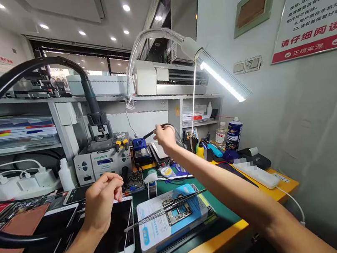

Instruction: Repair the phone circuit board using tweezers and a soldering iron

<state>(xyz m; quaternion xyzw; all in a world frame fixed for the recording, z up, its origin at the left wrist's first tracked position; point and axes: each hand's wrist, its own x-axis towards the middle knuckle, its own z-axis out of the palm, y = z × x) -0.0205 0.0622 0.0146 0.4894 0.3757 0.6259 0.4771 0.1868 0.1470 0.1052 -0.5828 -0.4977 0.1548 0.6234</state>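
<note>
My right hand (165, 137) reaches to the back of the bench, its fingers closed round the dark handle of a soldering iron (148, 134). The iron's tip end points at a blue soldering iron stand (140, 144); I cannot tell whether it touches the stand. Loosely curled, my left hand (103, 197) hovers above a white-framed phone screen (112, 228), with nothing visible in its fingers. Between my arms, metal tweezers (150, 217) lie slantwise across a phone circuit board (178, 214) on a blue-and-white box (150, 241).
At the back left stands a hot-air station (104, 164); its black hose (6, 79) arches over the left side. A lit lamp (221, 76) hangs at upper right. Bottles (233, 133) and a white power strip (256, 174) stand on the right. More phone screens (55, 240) lie left.
</note>
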